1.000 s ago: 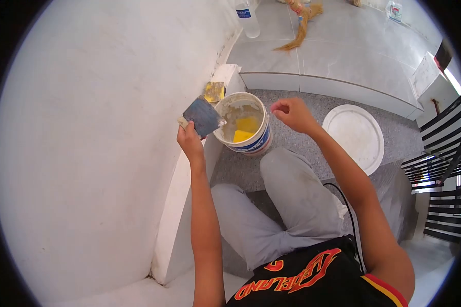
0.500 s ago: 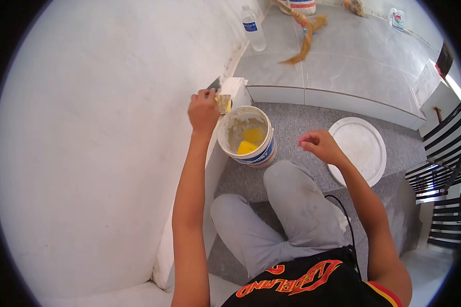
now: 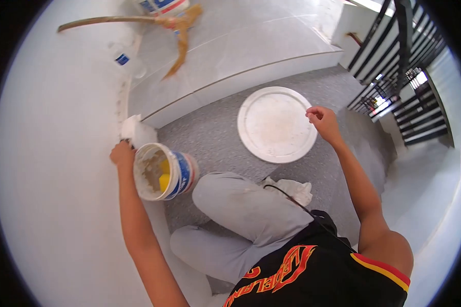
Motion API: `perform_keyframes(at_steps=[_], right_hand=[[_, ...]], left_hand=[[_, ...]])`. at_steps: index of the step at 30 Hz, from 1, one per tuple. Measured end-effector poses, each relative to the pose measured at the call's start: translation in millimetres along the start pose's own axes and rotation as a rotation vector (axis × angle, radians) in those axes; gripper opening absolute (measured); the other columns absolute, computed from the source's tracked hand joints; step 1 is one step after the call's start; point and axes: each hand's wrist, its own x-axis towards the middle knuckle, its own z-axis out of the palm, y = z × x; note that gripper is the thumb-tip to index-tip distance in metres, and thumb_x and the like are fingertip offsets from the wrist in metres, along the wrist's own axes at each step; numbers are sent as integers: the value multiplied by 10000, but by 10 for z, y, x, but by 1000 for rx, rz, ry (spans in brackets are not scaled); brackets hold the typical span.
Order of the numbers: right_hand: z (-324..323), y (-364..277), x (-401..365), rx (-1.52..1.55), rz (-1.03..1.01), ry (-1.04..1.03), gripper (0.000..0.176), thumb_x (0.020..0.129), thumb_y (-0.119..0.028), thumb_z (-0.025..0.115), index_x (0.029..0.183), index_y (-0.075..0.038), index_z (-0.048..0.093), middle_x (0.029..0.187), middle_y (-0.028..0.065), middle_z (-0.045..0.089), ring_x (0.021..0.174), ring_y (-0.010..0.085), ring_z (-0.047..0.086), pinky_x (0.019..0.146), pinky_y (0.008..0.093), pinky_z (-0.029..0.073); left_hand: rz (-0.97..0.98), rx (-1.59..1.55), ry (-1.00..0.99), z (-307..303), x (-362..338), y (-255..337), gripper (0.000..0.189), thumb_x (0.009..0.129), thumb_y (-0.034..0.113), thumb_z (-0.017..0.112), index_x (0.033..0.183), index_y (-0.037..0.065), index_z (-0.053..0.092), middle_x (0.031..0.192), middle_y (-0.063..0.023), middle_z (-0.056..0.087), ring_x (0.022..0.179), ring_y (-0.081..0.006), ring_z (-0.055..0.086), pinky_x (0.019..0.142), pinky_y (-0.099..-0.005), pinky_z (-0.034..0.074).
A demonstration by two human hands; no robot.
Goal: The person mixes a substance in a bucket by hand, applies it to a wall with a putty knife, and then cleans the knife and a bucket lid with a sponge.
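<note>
My left hand (image 3: pixel 121 153) is low against the white wall, closed, by the end of a white ledge (image 3: pixel 138 131). A dark bit of a putty knife (image 3: pixel 125 140) shows at its fingertips; the rest is hidden. Right beside this hand stands a white bucket (image 3: pixel 191 171) with blue and red print, tilted in view, its inner wall smeared with grey residue. A yellow sponge (image 3: pixel 164 182) lies inside it. My right hand (image 3: pixel 322 123) hovers at the right edge of a round white lid (image 3: pixel 276 125), fingers curled in with nothing visible in them.
A grey tiled step (image 3: pixel 230 46) rises beyond the bucket. On it are a straw broom (image 3: pixel 182 48), a clear bottle (image 3: pixel 128 62) and another bucket (image 3: pixel 164 6). Black railings (image 3: pixel 402 66) stand at right. A whitish crumpled cloth or bag (image 3: pixel 292 190) lies by my leg.
My view has turned to the right, so bucket, lid and broom appear farther left. My right hand has come over to the lid's right edge. The putty knife at my left hand is now mostly hidden.
</note>
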Motion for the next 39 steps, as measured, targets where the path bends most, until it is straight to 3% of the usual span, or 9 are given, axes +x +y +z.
perform_keyframes(at_steps=[4,10,12,19,22,25,29,35,39], right_hand=[[-199,453,-225,-53,181,107,172,750,-129,620,858,2,648,724,90,641,615,121,573,577,260,455],[168,652,-655,-65,155,290,192,739,-101,627,909,-13,630,764,55,608,675,136,545,642,270,447],[294,493,-707,-210,42,283,193,743,-72,620,930,-26,617,781,37,573,668,137,521,633,269,441],[801,-508,-584,61,-162,28,179,756,23,560,930,-16,577,877,56,528,710,124,494,621,227,421],[1153,-776,-449,137,-441,-28,193,732,80,547,899,-14,568,868,74,514,712,130,496,601,226,412],[1413,-1014,-485,199,-609,-122,193,706,60,573,883,-18,579,836,103,524,665,169,513,546,233,417],[1376,-1335,-867,264,-582,-490,185,709,-6,592,890,-42,587,883,110,538,706,218,558,615,344,464],[1443,-1169,-1024,237,-478,-568,178,720,-12,599,895,-44,601,898,86,547,656,181,559,576,270,467],[1358,-1229,-982,183,-439,-664,173,722,-36,600,895,-38,590,890,100,544,713,231,567,622,332,463]], left_hand=[[-4,-13,-42,-70,17,22,475,622,442,750,927,98,632,968,-122,646,918,-304,624,741,-405,514],[-4,30,-28,59,135,-17,375,659,369,698,922,106,650,972,-121,649,914,-291,630,733,-389,515],[11,5,-87,145,192,-92,320,729,322,591,947,93,646,966,-131,652,897,-291,630,718,-421,501],[-157,-67,-163,-77,-65,-116,517,623,489,688,1002,139,648,1039,-73,641,967,-230,614,781,-365,496],[-149,-55,-157,31,-21,-184,519,630,496,687,999,133,648,1031,-76,643,961,-234,617,778,-370,500],[-59,-127,-47,173,53,-216,460,645,497,687,876,100,673,901,-114,667,817,-277,647,672,-409,512],[-145,-140,-41,-115,-116,-77,625,546,567,737,942,91,651,955,-114,656,876,-282,638,719,-403,512],[-131,-249,-15,-24,-177,-181,637,545,613,717,888,82,639,920,-121,656,866,-308,631,724,-413,504],[-96,-372,73,162,-188,-265,653,560,659,682,855,79,627,878,-125,656,825,-317,630,689,-432,496]])
